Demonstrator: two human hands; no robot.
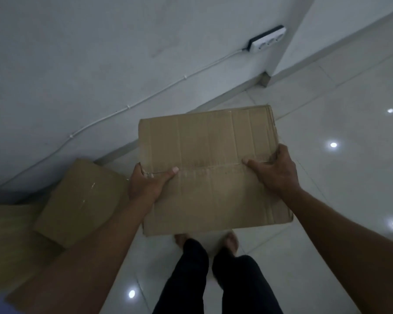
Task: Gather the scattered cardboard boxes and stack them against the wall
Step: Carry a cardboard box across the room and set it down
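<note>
I hold a closed brown cardboard box (209,143) in front of me, above the floor, its taped top seam facing up. My left hand (146,183) grips its left side with the thumb on the seam. My right hand (275,168) grips its right side the same way. To the lower left, a smaller cardboard box (77,202) rests on top of a larger cardboard box (11,243) that stands against the wall (100,53).
A white cable (145,98) runs along the wall to a socket strip (267,38). The floor (338,109) is glossy white tile with light reflections. A wall corner (264,79) juts out at the back right. My legs and bare feet (230,242) are below the held box.
</note>
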